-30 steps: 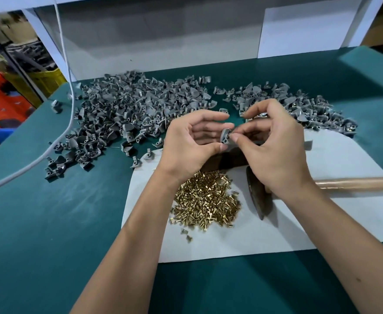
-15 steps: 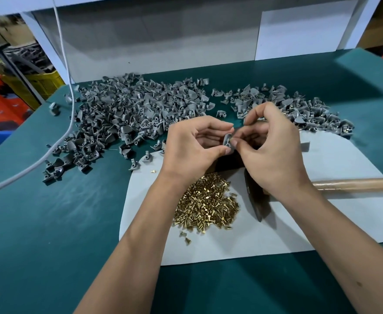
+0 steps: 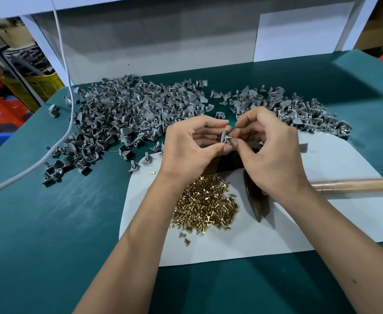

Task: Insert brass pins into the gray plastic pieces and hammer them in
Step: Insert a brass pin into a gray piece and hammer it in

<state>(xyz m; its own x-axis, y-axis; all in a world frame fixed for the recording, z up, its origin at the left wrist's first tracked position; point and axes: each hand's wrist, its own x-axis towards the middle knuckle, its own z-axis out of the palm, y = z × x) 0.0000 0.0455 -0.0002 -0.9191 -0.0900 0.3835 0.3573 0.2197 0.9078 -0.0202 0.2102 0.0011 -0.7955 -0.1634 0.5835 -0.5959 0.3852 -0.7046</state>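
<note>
The left hand [image 3: 190, 146] pinches a gray plastic piece [image 3: 224, 137] above the surface [image 3: 50, 223]; the right hand [image 3: 269, 152] pinches a brass pin [image 3: 228, 137] at it. The pin pile [image 3: 205, 206] and hammer [image 3: 257, 200] lie nearer, on white paper [image 3: 321, 223].

A sheet [image 3: 321, 223] lies on the tabletop [image 3: 50, 234], at its near centre-right. On the sheet, the pile of pins [image 3: 205, 206] lies left of the hammer head [image 3: 257, 205]; the hammer handle [image 3: 355, 184] extends right. Behind the sheet, a large heap of plastic pieces [image 3: 122, 123] lies left, a smaller heap [image 3: 287, 112] right. A cable [image 3: 66, 91] crosses the tabletop's left side. Both hands meet above the sheet's far edge.
</note>
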